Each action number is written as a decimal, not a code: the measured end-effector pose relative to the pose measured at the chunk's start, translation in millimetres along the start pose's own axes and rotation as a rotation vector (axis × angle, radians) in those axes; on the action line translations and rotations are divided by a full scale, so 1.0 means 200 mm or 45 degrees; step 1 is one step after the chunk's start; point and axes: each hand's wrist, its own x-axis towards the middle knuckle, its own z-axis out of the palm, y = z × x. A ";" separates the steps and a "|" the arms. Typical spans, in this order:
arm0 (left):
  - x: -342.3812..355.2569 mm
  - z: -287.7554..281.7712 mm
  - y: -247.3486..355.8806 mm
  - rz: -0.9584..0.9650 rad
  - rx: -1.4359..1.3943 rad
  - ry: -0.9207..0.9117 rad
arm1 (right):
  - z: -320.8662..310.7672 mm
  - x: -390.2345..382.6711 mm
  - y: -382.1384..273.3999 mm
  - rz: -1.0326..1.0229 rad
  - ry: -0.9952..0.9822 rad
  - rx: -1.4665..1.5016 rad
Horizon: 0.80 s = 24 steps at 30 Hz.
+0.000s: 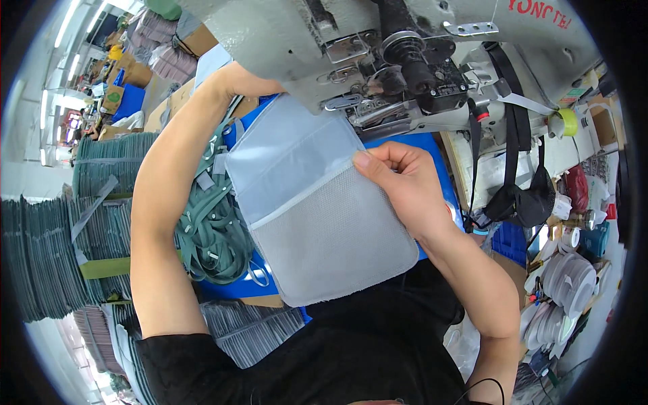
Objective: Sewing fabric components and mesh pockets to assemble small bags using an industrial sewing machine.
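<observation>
Guiding the panel: judging from where I'm standing, the grey-blue fabric panel [287, 162] is needing a flat, even spread under the sewing machine [270, 37], with both sides sharing the tension.
Pale band: the strip [304, 194] is running across the panel and edging the mesh pocket [337, 236]; a light pinch would be serving it better than a pull, since mesh is probably stretching easily.
Fingers: those near the metal parts should be staying well outside the needle's path, which the machine head is hiding from me.
Right hand: the right hand [415, 189] is pinching the panel's right edge, thumb on top, where the band is ending.
Left hand: the left hand [255, 81] is reaching over the panel's far left side; its fingers are disappearing behind the machine head, so I'm not able to tell whether they are gripping.
Panel's place: it is lying between the two arms, far end passing under the machine, mesh end pointing near, toward the black shirt [337, 337].
Green straps: a tangled heap [216, 236] is sitting just left of the panel, and could be snagging it.
</observation>
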 end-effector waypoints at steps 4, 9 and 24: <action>0.03 0.07 -0.04 0.015 0.103 0.158 | -0.01 0.04 -0.01 -0.008 0.018 0.056; 0.03 0.14 -0.02 0.043 0.227 0.363 | 0.03 0.10 0.02 -0.108 0.084 0.142; -0.70 0.51 0.92 0.078 0.451 0.266 | 0.03 0.03 0.04 -0.042 0.065 0.179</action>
